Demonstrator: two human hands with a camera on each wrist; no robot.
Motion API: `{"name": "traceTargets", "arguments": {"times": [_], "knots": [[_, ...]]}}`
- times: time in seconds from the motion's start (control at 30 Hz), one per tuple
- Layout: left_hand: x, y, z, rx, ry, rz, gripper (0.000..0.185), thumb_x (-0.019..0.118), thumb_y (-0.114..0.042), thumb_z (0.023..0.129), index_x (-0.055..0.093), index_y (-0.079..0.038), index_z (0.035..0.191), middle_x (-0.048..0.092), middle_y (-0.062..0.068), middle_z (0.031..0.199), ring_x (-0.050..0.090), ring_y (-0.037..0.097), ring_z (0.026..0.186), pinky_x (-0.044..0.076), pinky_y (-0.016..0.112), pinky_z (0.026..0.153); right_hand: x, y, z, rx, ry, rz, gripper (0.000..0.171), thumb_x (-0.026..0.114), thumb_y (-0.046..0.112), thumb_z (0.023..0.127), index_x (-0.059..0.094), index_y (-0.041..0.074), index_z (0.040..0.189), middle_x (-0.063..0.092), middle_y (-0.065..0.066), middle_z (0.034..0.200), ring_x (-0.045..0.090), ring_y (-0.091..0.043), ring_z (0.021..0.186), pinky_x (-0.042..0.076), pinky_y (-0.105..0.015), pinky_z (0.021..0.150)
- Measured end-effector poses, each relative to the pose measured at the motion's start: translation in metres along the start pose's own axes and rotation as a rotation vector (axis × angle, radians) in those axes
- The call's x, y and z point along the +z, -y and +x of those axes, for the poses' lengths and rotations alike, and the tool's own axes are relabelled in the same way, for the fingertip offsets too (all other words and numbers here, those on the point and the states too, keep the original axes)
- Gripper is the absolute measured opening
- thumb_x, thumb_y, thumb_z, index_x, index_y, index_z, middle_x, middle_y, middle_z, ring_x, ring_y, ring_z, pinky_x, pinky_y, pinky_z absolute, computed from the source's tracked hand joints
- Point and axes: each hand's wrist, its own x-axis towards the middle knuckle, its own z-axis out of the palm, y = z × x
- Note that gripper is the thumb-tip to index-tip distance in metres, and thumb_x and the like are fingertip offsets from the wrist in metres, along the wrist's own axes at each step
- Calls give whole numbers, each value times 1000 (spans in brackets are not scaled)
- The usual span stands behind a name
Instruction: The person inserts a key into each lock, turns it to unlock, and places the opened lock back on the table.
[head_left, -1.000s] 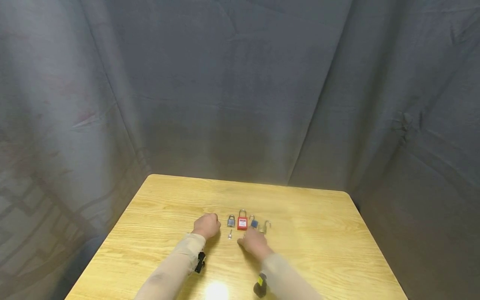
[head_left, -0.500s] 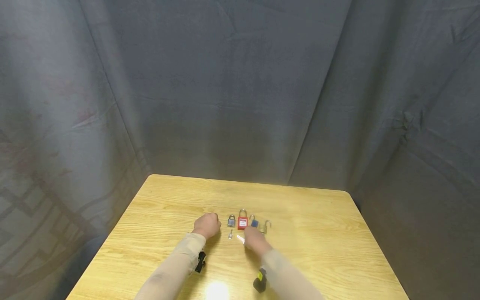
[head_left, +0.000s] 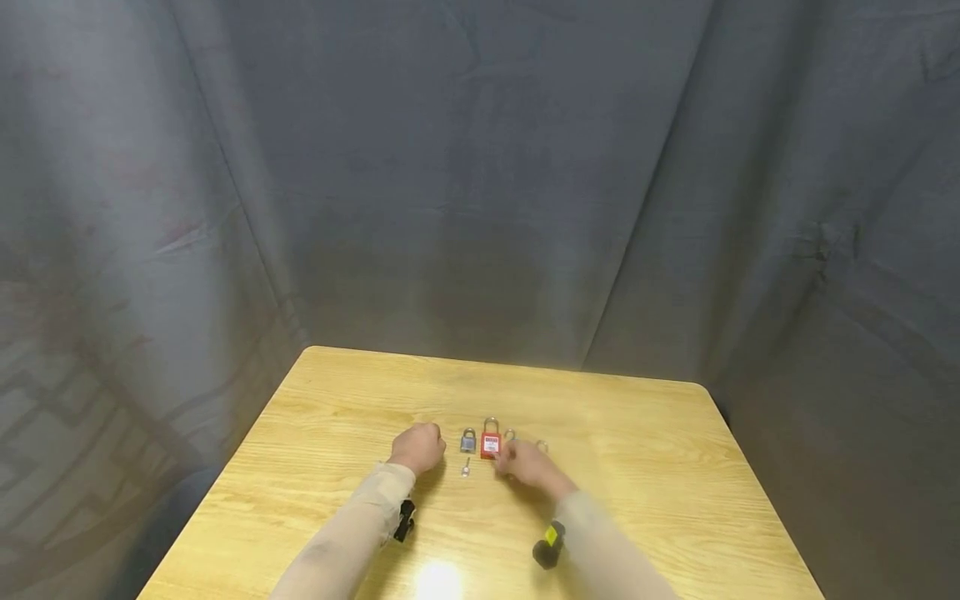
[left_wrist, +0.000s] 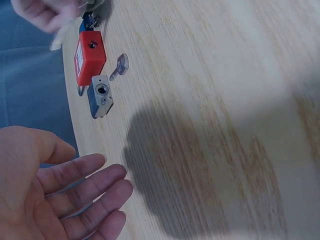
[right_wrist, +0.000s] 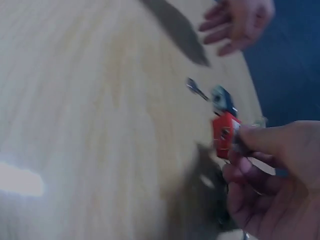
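Observation:
Several padlocks lie in a row on the wooden table (head_left: 337, 417): a grey padlock (head_left: 468, 440), a red padlock (head_left: 491, 440), a blue padlock (head_left: 510, 433) and a brass padlock (head_left: 542, 446), the last two partly hidden by my right hand (head_left: 525, 462). That hand pinches a small pale key, blurred, close to the bottom of the red padlock (right_wrist: 222, 135). A loose silver key (head_left: 466, 469) lies in front of the grey padlock (left_wrist: 100, 95). My left hand (head_left: 416, 447) rests on the table left of the grey padlock, its fingers (left_wrist: 85, 195) relaxed and holding nothing.
Dark grey cloth (head_left: 480, 208) hangs behind and beside the table. A bright light reflection (head_left: 438, 579) sits near the table's front edge. Black wrist cameras (head_left: 549, 546) are strapped on both forearms.
My right hand lifted a pale key from the table and moved forward and right, up to the red padlock. The left hand stayed put.

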Motion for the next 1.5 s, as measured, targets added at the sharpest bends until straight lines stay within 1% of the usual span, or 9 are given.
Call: {"name": "traceTargets", "arguments": {"times": [0.2, 0.3, 0.4, 0.53, 0.7, 0.97, 1.27, 1.37, 1.5], "knots": [[0, -1, -1, 2, -3, 5, 17, 54, -15, 92, 67, -5, 88, 61, 4, 69, 50, 16, 53, 42, 29, 43, -28, -10, -3, 42, -222, 255, 20, 50, 15, 100, 56, -4, 104, 61, -14, 88, 58, -22, 74, 55, -32, 64], [-1, -2, -2, 0, -2, 1, 17, 53, -14, 92, 66, -5, 84, 56, 3, 64, 48, 16, 51, 39, 28, 41, -44, -14, -8, 109, -270, 529, 29, 47, 21, 101, 49, -4, 116, 57, -15, 96, 57, -29, 84, 55, -45, 77], [0, -2, -1, -9, 8, -5, 18, 53, -14, 93, 67, -5, 86, 54, 2, 62, 47, 15, 50, 38, 27, 41, -61, -19, -13, 162, -324, 616, 36, 45, 26, 102, 46, -4, 123, 54, -18, 105, 55, -31, 95, 52, -49, 88], [0, -2, 0, -15, 25, -17, 18, 52, -14, 93, 68, -4, 91, 56, 2, 64, 47, 14, 51, 39, 26, 42, -81, -25, -16, 189, -402, 478, 39, 43, 21, 103, 48, -10, 127, 58, -27, 111, 59, -34, 99, 54, -42, 88], [0, -4, 0, -9, 23, -8, 18, 53, -14, 92, 68, -4, 90, 60, 4, 70, 50, 16, 54, 42, 28, 44, -91, -33, -22, 202, -430, 462, 40, 43, 19, 103, 50, -12, 126, 64, -25, 107, 64, -31, 95, 56, -35, 83], [4, -6, 1, 10, 14, -11, 18, 53, -14, 92, 64, -9, 78, 55, 1, 63, 47, 14, 52, 40, 27, 43, -78, -48, -28, 221, -388, 450, 42, 43, 28, 103, 56, -9, 118, 59, -5, 78, 55, -16, 73, 47, -24, 69], [4, -20, 7, 33, 9, -19, 17, 55, -15, 90, 66, -8, 79, 58, 1, 66, 49, 14, 55, 43, 28, 46, -67, -53, -32, 237, -415, 489, 39, 44, 25, 103, 56, -10, 116, 61, -6, 82, 55, -14, 70, 48, -21, 63], [1, -28, 10, 39, 12, -69, 18, 55, -14, 92, 66, -8, 79, 53, -1, 62, 46, 12, 52, 40, 26, 44, -66, -53, -33, 237, -413, 501, 38, 43, 21, 103, 55, -10, 119, 62, -7, 84, 56, -15, 71, 48, -21, 63], [-3, -38, 19, 50, 17, -248, 25, 50, -12, 94, 61, -8, 72, 48, -3, 57, 40, 11, 49, 36, 24, 44, -65, -53, -35, 245, -419, 533, 36, 44, 19, 102, 55, -11, 119, 62, -7, 85, 56, -15, 71, 49, -21, 63]]}}
